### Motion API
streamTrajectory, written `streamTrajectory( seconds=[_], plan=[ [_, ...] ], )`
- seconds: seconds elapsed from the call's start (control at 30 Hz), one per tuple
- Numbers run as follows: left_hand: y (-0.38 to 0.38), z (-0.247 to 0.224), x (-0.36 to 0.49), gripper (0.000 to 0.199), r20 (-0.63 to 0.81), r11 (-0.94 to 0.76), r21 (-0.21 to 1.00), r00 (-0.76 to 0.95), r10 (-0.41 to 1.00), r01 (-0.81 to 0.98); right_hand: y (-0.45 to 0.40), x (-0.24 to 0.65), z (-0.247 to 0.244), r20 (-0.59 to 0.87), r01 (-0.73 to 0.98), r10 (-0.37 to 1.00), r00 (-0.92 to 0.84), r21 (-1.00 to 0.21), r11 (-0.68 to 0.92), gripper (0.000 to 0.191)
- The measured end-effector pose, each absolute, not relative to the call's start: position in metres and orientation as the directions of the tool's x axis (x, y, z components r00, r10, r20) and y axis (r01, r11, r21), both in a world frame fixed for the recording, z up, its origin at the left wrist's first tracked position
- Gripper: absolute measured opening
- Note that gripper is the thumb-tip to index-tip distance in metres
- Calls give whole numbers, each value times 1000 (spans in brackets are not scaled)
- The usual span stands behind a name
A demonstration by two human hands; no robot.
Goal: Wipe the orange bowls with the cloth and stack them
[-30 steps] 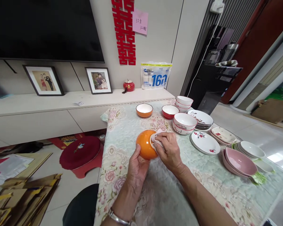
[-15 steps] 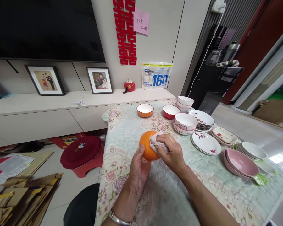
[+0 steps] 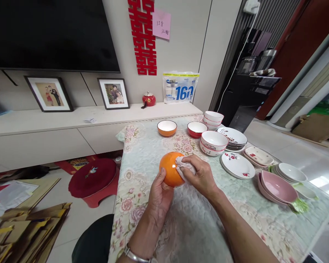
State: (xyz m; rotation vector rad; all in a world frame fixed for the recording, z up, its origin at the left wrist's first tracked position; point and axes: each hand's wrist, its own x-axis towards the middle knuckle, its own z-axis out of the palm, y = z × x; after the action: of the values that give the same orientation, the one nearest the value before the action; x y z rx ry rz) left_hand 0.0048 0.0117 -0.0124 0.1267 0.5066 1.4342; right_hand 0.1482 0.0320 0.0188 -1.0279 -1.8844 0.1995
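An orange bowl point(image 3: 168, 170) is held above the table with its glossy outer side turned up. My left hand point(image 3: 160, 193) grips it from below and the left, thumb on the outside. My right hand point(image 3: 200, 175) is closed on a crumpled whitish cloth point(image 3: 185, 168), which is pressed against the bowl's right side. Beyond them on the flowered tablecloth point(image 3: 142, 157) stand another orange bowl point(image 3: 167, 128), white inside, and a red bowl point(image 3: 197, 129).
Stacked white bowls point(image 3: 214, 142), plates point(image 3: 237, 165), square dishes point(image 3: 259, 156) and pink bowls point(image 3: 279, 186) stand at the right. A white ledge point(image 3: 137, 113) with framed photos point(image 3: 114, 94) runs behind the table. A red stool point(image 3: 93, 179) is at the left.
The whole view has shifted slightly. The cloth under my right hand now shows more of its lower edge against the bowl, and both hands keep their hold.
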Motion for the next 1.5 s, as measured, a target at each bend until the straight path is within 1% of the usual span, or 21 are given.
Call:
streamTrajectory(
  seconds=[0.1, 0.2, 0.23, 0.3, 0.4, 0.47, 0.53, 0.6, 0.63, 0.77, 0.83, 0.93, 1.03, 1.07, 1.13, 1.2, 1.27, 1.33, 1.4, 1.47, 1.5],
  plan=[
    [11, -14, 6, 40, -252, 143, 385, 46, 967, -912, 34, 150, 17, 698, 685, 702, -144, -441, 579, 14],
    [11, -12, 5, 40, -293, 133, 373, 19, 956, -918, 33, 151, 16, 675, 745, 711, -194, -370, 555, 13],
    [11, -10, 5, 38, -308, 132, 367, 13, 951, -921, 32, 151, 17, 659, 733, 721, -213, -380, 564, 13],
    [11, -8, 4, 35, -328, 142, 357, 18, 945, -923, 30, 149, 19, 633, 670, 737, -237, -443, 596, 13],
    [11, -6, 5, 33, -311, 157, 359, 41, 950, -920, 30, 145, 20, 651, 572, 727, -221, -517, 637, 13],
    [11, -7, 6, 34, -283, 150, 369, 43, 958, -917, 32, 145, 18, 692, 589, 696, -191, -487, 645, 14],
    [11, -9, 6, 35, -270, 137, 376, 33, 962, -916, 34, 147, 16, 720, 665, 672, -172, -418, 619, 14],
    [11, -10, 5, 38, -285, 132, 376, 21, 958, -917, 34, 149, 15, 712, 724, 681, -171, -378, 577, 13],
    [11, -10, 5, 39, -300, 131, 373, 14, 954, -919, 34, 149, 15, 692, 728, 700, -176, -387, 566, 13],
    [11, -9, 4, 37, -308, 137, 358, 22, 951, -924, 30, 146, 18, 605, 608, 767, -215, -531, 590, 9],
    [11, -9, 4, 35, -281, 141, 359, 37, 959, -923, 30, 145, 19, 624, 552, 751, -213, -557, 620, 10],
    [11, -10, 5, 34, -256, 141, 367, 46, 966, -919, 34, 146, 17, 702, 608, 690, -178, -473, 638, 13],
    [12, -11, 4, 35, -283, 146, 366, 39, 958, -919, 35, 150, 14, 705, 711, 686, -180, -389, 586, 13],
    [12, -11, 4, 34, -300, 142, 362, 29, 953, -921, 35, 150, 14, 689, 718, 699, -190, -389, 578, 13],
    [12, -10, 4, 33, -320, 138, 354, 19, 947, -925, 33, 150, 16, 655, 684, 726, -209, -432, 587, 13],
    [12, -10, 4, 31, -306, 133, 355, 20, 952, -926, 31, 147, 17, 640, 615, 737, -218, -496, 613, 12],
    [11, -11, 5, 30, -269, 133, 359, 34, 962, -924, 32, 146, 18, 662, 562, 718, -214, -518, 645, 12],
    [11, -11, 5, 30, -244, 138, 365, 48, 969, -921, 34, 146, 17, 704, 577, 681, -200, -477, 663, 13],
    [10, -10, 5, 30, -249, 144, 368, 52, 967, -919, 36, 147, 15, 731, 644, 656, -190, -412, 645, 12],
    [11, -9, 5, 29, -280, 145, 364, 40, 959, -920, 36, 149, 13, 724, 705, 663, -188, -371, 605, 12],
    [11, -7, 4, 29, -302, 144, 359, 31, 953, -922, 36, 149, 12, 710, 717, 678, -191, -371, 590, 12]
  ],
)
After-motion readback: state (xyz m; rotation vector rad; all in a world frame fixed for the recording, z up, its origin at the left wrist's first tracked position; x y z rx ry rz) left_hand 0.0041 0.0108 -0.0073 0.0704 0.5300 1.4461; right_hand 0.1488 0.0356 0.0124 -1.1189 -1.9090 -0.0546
